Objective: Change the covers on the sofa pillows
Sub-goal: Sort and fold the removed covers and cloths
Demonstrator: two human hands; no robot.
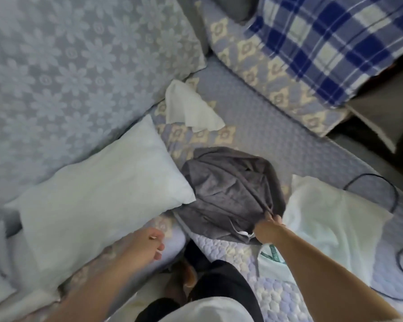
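The grey cover lies crumpled on the sofa, between the bare pillow and a second white one. Its near edge is pinched by the right hand; the left hand hangs loosely open, empty. The cloth looks light and limp — best gripped at the opening's hem, both corners, not mid-panel.

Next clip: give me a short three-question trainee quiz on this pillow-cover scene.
1. True or false: the right hand grips the grey cover.
2. Which lies left of the grey cover? A) bare white pillow B) blue checked blanket C) black cable
3. Fill in: the left hand holds ____.

Key: 1 true; 2 A; 3 nothing
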